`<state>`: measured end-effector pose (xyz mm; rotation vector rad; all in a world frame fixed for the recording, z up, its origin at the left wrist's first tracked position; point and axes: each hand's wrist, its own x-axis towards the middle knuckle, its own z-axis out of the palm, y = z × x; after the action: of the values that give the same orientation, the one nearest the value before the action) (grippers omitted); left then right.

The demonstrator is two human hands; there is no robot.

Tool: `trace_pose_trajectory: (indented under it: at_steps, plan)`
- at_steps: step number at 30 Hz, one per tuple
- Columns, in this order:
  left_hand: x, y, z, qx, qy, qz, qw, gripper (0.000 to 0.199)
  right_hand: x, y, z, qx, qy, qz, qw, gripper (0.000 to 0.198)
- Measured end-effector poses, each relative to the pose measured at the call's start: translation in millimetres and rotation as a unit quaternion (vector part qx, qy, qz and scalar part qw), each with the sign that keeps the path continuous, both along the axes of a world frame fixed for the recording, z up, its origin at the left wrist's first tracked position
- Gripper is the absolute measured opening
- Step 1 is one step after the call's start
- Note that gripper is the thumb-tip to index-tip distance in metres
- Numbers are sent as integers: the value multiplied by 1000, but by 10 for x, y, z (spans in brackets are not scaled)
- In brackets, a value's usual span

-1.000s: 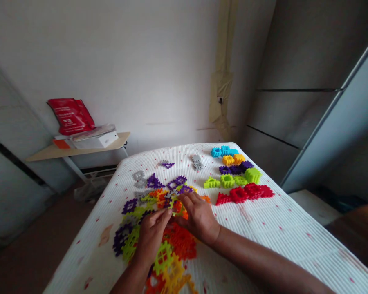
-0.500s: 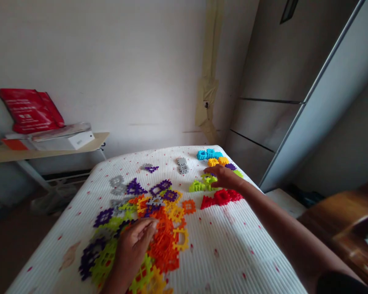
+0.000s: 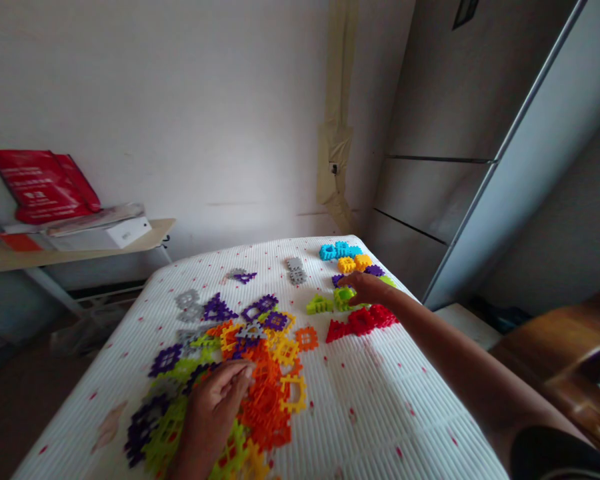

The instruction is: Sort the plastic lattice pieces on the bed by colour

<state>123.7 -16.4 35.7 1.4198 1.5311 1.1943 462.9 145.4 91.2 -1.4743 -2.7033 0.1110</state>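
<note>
My left hand (image 3: pixel 217 403) rests over a mixed heap of plastic interlocking building tiles. Its fingers are curled together towards the thumb; whether anything is between them is hidden. Beside its fingertips lie orange tiles (image 3: pixel 270 400), with lime green tiles (image 3: pixel 167 433) under and left of the hand. My right hand (image 3: pixel 363 288) is stretched out to the far right of the bed-like surface, above a group of green tiles (image 3: pixel 344 299). The fingers are apart and point left, with a green tile just below them. Another green tile (image 3: pixel 320 305) stands to the left of that group.
Sorted by colour near the right hand are red tiles (image 3: pixel 361 321), yellow tiles (image 3: pixel 354 263), blue tiles (image 3: pixel 340 250) and grey tiles (image 3: pixel 295 270). Purple tiles (image 3: pixel 219 308) lie behind the heap. A tall cabinet (image 3: pixel 430 153) stands right; a side table (image 3: pixel 157 233) stands left.
My right hand has drawn slightly up from the green tiles, and a green tile now sits lower, below the fingers. The left hand has stayed in place. The view has shifted slightly.
</note>
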Motion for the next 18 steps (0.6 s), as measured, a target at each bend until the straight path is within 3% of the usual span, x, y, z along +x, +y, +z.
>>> trace_pose_trajectory:
  at_steps: [12, 18]
  plan:
    - [87, -42, 126, 6, -17, 14, 1000, 23, 39, 107, -131, 5, -22, 9, 1000, 52]
    - [-153, -127, 585, 36, -20, 75, 996, 26, 73, 33, -17, 74, 45, 29, 996, 49]
